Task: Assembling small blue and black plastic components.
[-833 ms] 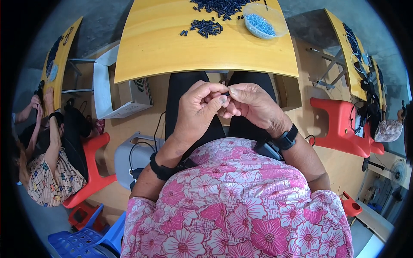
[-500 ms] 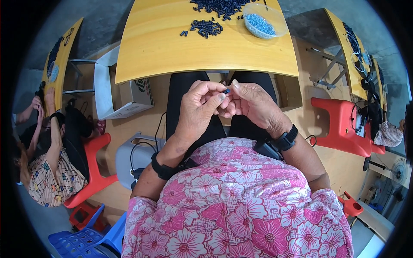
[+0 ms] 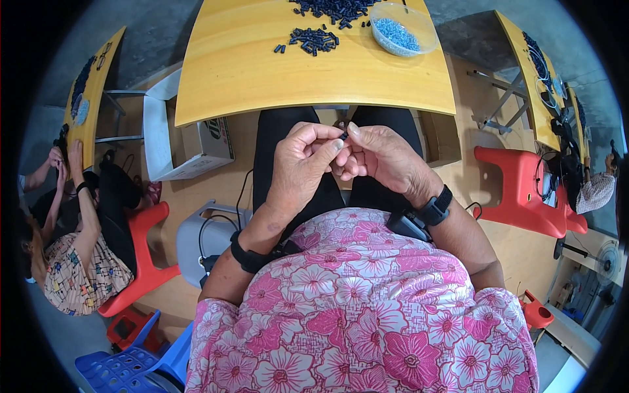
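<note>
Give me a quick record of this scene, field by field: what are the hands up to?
left hand: pinches a small dark piece at its fingertips
right hand: fingertips meet the left hand's at the same piece
place: above the lap, just below the yellow table edge
on table: heap of small dark pieces, clear bowl of blue bits
nearby: red stool, another person at left

The near half of the yellow tabletop (image 3: 262,72) lies bare, open from its front edge up to the small heap of dark pieces (image 3: 314,39), the larger heap (image 3: 337,8) behind it, and the clear bowl of blue bits (image 3: 401,29) at the right. Below that edge, both hands (image 3: 341,160) sit over the lap with little room overhead. A cardboard box (image 3: 196,144) crowds the left, a red stool (image 3: 524,190) the right.
</note>
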The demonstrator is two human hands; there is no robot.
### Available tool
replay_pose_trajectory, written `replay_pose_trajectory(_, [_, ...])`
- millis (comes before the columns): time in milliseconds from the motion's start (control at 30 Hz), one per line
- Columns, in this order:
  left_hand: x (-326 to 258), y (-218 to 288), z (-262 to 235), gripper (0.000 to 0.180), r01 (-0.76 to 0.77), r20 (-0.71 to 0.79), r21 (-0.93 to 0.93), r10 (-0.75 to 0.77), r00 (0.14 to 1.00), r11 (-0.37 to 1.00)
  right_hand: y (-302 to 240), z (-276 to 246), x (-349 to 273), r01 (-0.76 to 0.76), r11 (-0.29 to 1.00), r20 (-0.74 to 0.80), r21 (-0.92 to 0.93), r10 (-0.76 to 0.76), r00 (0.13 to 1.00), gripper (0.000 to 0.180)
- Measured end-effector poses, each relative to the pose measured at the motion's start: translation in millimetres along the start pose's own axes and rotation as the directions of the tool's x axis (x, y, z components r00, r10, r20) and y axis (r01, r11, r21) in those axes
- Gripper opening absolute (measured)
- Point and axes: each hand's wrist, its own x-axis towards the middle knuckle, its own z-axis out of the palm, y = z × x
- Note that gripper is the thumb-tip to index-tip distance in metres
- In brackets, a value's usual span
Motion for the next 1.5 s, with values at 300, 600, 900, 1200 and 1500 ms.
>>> replay_pose_trajectory(300, [4.6, -8.5, -2.1, 0.028, 0.045, 0.035, -0.069, -0.043, 0.998, 0.997, -2.3, 0.7, 2.1, 0.031, 0.997, 0.009, -0.071, -0.031, 0.999, 0.032])
replay_pose_trajectory(600, [-4.0, -0.8, -4.5, 0.045, -0.063, 0.2, 0.122, 0.037, 0.979, 0.991, 3.7, 17.9, -5.7, 0.302, 0.737, 0.028, -0.605, -0.359, 0.933, 0.019])
replay_pose_trajectory(900, [-7.8, 4.3, 1.0, 0.034, -0.153, 0.158, 0.162, 0.127, 0.979, 0.975, -0.2, 26.7, -7.3, 0.383, 0.655, 0.107, -0.651, -0.42, 0.901, 0.03])
replay_pose_trajectory(1200, [-7.5, 0.1, 2.8, 0.039, -0.15, 0.126, 0.129, 0.134, 0.983, 0.98, -6.1, 30.0, -7.9, 0.353, 0.7, 0.096, -0.621, -0.379, 0.92, 0.024])
replay_pose_trajectory(1500, [-8.5, -5.8, 0.3, 0.037, -0.15, 0.126, 0.149, 0.132, 0.983, 0.977, -9.4, 35.4, -5.6, 0.231, 0.661, -0.007, -0.714, -0.337, 0.941, 0.011])
